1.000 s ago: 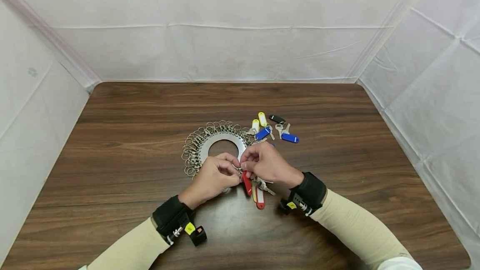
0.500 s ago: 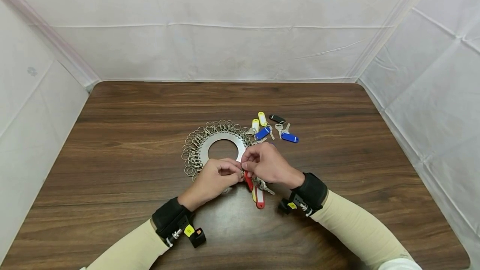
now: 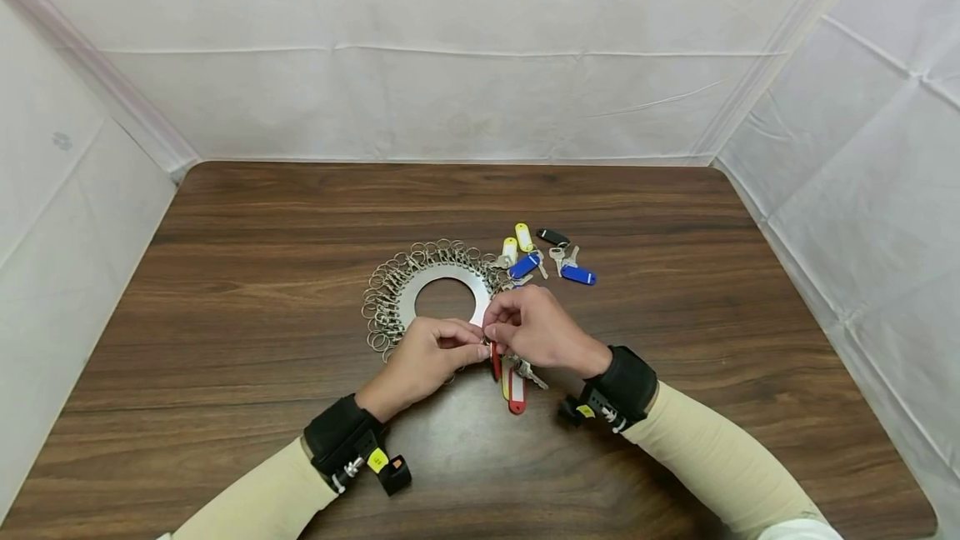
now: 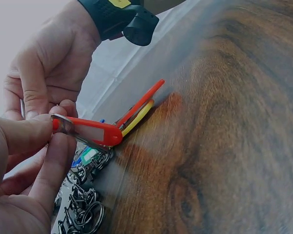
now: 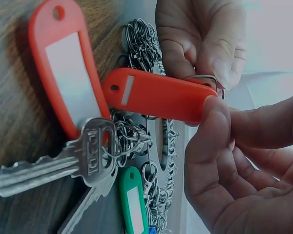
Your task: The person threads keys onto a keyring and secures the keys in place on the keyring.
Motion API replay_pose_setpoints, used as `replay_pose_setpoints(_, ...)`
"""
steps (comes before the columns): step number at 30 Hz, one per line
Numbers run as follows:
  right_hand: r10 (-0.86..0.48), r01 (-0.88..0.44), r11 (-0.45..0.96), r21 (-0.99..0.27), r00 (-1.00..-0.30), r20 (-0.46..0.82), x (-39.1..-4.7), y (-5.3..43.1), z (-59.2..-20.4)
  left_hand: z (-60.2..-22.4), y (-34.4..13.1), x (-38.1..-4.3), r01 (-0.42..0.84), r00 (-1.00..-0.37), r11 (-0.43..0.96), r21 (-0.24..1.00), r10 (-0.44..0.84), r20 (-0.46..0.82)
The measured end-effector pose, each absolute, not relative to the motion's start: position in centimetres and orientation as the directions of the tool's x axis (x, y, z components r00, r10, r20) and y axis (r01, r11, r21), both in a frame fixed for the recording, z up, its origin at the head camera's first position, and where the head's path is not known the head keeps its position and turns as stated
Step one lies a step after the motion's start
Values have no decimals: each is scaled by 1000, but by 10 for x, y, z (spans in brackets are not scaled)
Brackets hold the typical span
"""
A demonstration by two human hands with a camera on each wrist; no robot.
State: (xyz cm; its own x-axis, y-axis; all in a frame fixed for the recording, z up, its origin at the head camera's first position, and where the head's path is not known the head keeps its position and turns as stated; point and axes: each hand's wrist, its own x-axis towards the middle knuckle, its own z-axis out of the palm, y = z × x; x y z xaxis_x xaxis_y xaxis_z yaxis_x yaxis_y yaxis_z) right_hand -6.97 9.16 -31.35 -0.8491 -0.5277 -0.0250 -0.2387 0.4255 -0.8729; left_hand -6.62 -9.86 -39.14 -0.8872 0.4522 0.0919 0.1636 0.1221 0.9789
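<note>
Both hands meet at the near right side of a flat silver ring holder (image 3: 407, 298) fringed with small clasps and split rings. My left hand (image 3: 430, 354) pinches a metal split ring (image 5: 202, 76) between thumb and fingers. From this ring hangs a red key tag (image 5: 161, 95), its end pinched by my right hand (image 3: 537, 327). In the right wrist view, a second red key tag (image 5: 68, 68) with a white label lies close by, along with silver keys (image 5: 95, 153) and a green key tag (image 5: 133, 202). A yellow key tag (image 4: 138, 118) lies against that second red tag.
Behind the right hand lie yellow key tags (image 3: 523, 237), a black key tag (image 3: 553, 237), blue key tags (image 3: 578, 275) and loose keys (image 3: 557, 257). The brown wooden table (image 3: 262, 357) is enclosed by white sheeting (image 3: 450, 107) at the back and sides.
My left hand has shifted slightly right, its thumb closer to the right fingertips. The held red key tag has turned and looks narrower. The right hand stays nearly still.
</note>
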Motion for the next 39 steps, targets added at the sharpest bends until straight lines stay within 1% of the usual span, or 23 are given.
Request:
replay_pose_setpoints(9,-537,-250,437,-864,-843,-27,-68,90,-305,-391,-97,-65,106,-889,107,989,457,46)
replay_pose_setpoints(13,-536,-243,440,-864,-844,-36,-69,91,-306,-391,-97,-64,138,-888,121,983,455,69)
replay_pose_setpoints(18,-528,-243,452,-859,-848,-38,-75,95,-323,-391,-98,-64,192,-894,175,966,436,98)
replay_pose_setpoints(22,-527,-260,471,-843,-849,-33,-81,100,-341,-389,-98,-64,205,-895,190,960,434,105)
replay_pose_setpoints(25,-529,-274,468,-840,-848,-19,-82,101,-345,-389,-98,-64,213,-897,207,955,429,107)
replay_pose_setpoints(28,-538,-289,456,-842,-843,-1,-79,99,-338,-388,-98,-65,208,-899,217,954,426,99)
replay_pose_setpoints(32,-550,-307,441,-843,-835,16,-77,98,-330,-388,-98,-65,171,-900,186,967,430,77)
replay_pose_setpoints(35,-548,-296,439,-848,-836,8,-76,97,-326,-388,-98,-65,150,-900,160,976,431,67)
replay_pose_setpoints(39,-546,-273,439,-856,-838,-12,-74,95,-318,-387,-97,-64,182,-902,176,967,422,93)
